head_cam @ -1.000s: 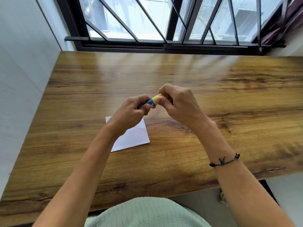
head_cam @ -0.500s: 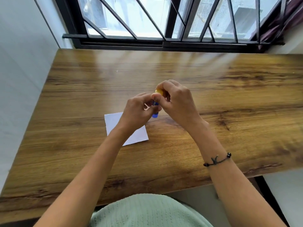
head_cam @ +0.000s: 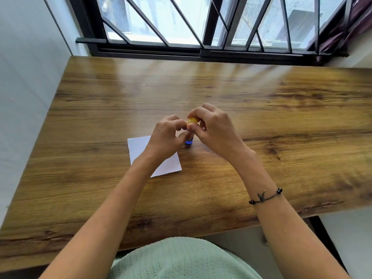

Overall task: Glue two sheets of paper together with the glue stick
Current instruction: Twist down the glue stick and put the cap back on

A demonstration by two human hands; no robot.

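Observation:
A small glue stick [head_cam: 190, 131] with a yellow top and blue bottom stands upright just above the wooden table, held between both hands. My left hand [head_cam: 166, 136] pinches its lower blue part. My right hand [head_cam: 214, 127] closes its fingers around the yellow top. White paper [head_cam: 138, 149] lies flat on the table under my left wrist, partly hidden by my forearm; I cannot tell whether it is one sheet or two stacked.
The wooden table [head_cam: 261, 109] runs to a black-framed barred window [head_cam: 201, 37] at the back and a white wall [head_cam: 26, 77] on the left. Its front edge is close to my body. A dark curtain [head_cam: 348, 27] hangs at the far right.
The glue stick has turned from lying sideways between my hands to standing upright, blue end down. Both hands have stayed together over the paper's right edge.

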